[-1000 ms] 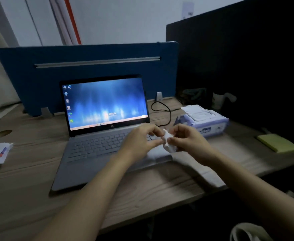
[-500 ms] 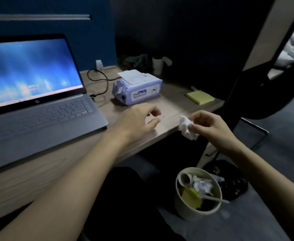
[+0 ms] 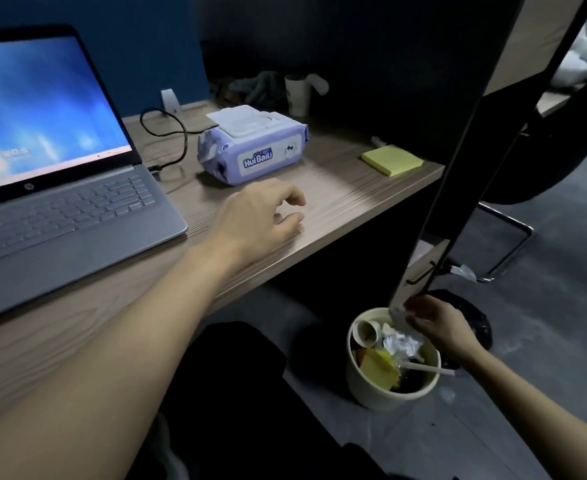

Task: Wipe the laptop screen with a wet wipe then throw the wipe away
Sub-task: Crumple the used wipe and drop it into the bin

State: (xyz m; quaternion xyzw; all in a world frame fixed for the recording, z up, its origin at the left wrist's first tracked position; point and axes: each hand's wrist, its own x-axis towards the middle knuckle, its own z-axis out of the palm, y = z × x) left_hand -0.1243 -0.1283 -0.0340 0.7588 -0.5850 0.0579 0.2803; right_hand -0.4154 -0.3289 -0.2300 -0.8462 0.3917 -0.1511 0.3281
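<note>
**Right hand held over the waste tub, left hand resting on the desk**

The right hand [image 3: 436, 325] is seen low on the floor side, directly above the rim of a round cream waste tub [image 3: 371, 386]. Its fingers are curled downward and drawn together; whether the wet wipe is pinched in them cannot be told, since the fingertips are partly hidden by the dark edge of the desk's side panel [image 3: 458, 174]. Just below and to the left of that hand, crumpled white tissue [image 3: 401, 344] is seen inside the tub, beside a small paper cup [image 3: 366, 332], a yellow scrap [image 3: 378, 372] and a white plastic utensil [image 3: 427, 368]. It cannot be told whether the crumpled tissue is the wipe.

Further up, the left hand [image 3: 259, 216] is laid on the wooden desk [image 3: 337, 188] near its front edge, loosely curled with the thumb apart from the fingers and nothing held. To the left of this hand the open silver laptop [image 3: 67, 206] is set, its blue screen lit. Just beyond the left hand a purple pack of wet wipes [image 3: 254, 150] is placed, its white lid closed, with a black cable [image 3: 167, 133] looped between it and the laptop. To the right of the pack, a yellow sticky-note pad [image 3: 392, 160] is seen. Farthest back, a white cup [image 3: 297, 95] stands by the dark partition.
</note>
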